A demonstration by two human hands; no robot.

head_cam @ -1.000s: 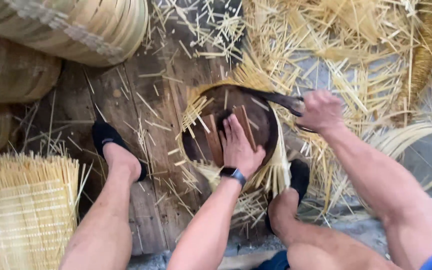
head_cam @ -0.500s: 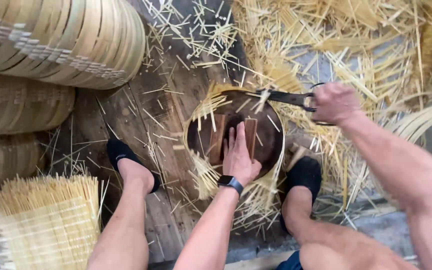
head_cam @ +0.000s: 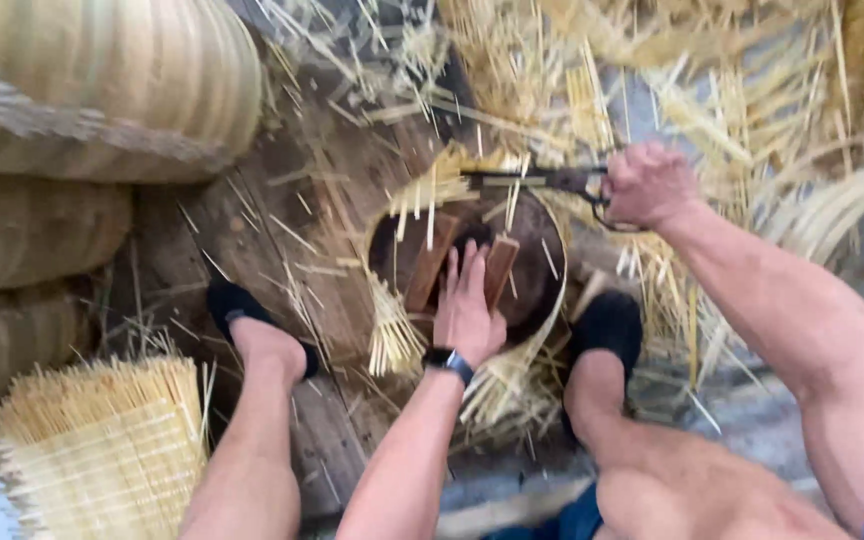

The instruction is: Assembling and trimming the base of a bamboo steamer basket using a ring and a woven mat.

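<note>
My left hand [head_cam: 467, 308], with a dark wristband, presses flat on brown wooden slats [head_cam: 430, 262] lying on a round dark wooden block [head_cam: 532, 260]. My right hand [head_cam: 644, 184] grips the handle of a dark metal blade tool [head_cam: 527, 179], held across the far rim of the block. Thin bamboo splints [head_cam: 392, 335] stand and lie around the block's edge. My two feet in black shoes rest on either side of the block.
Stacked woven bamboo rolls [head_cam: 102, 90] fill the left side. A bundle of upright bamboo sticks [head_cam: 102, 450] stands at the lower left. Loose bamboo strips [head_cam: 732, 110] cover the floor at the top and right. Dark wooden planks [head_cam: 272, 230] lie under my feet.
My right hand with the blade tool has moved from the block's right side to its far rim. My left hand stays pressed on the slats. The view has shifted.
</note>
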